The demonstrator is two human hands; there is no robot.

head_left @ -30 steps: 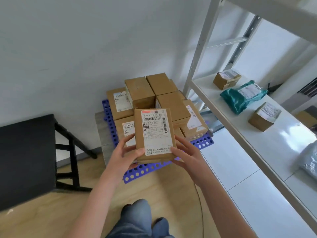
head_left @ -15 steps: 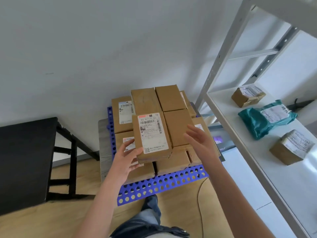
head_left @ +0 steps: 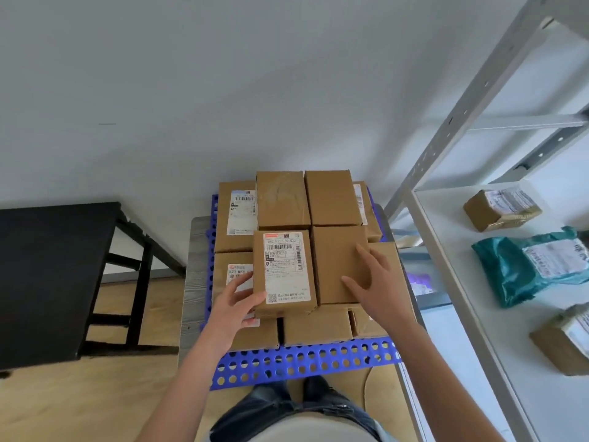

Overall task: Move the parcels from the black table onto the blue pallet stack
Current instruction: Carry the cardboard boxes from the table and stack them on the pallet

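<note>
A brown labelled parcel (head_left: 287, 269) lies on the upper layer of the brown parcels stacked on the blue perforated pallet (head_left: 302, 362). My left hand (head_left: 234, 309) holds its near left corner, thumb against the edge and fingers along the left side. To its right is a plain brown parcel (head_left: 334, 260). My right hand (head_left: 379, 285) rests flat on that one with fingers spread. The black table (head_left: 47, 275) stands at the left, and its visible top carries no parcels.
A white metal shelf unit (head_left: 462, 298) runs along the right, holding a green mail bag (head_left: 522, 269) and brown boxes (head_left: 500, 208). A white wall is close behind the pallet. Wooden floor and my legs (head_left: 287, 409) show below.
The labelled parcel went from held in the air by both hands down onto the stack. My right hand let go and moved onto the plain parcel beside it. The view came closer to the pallet.
</note>
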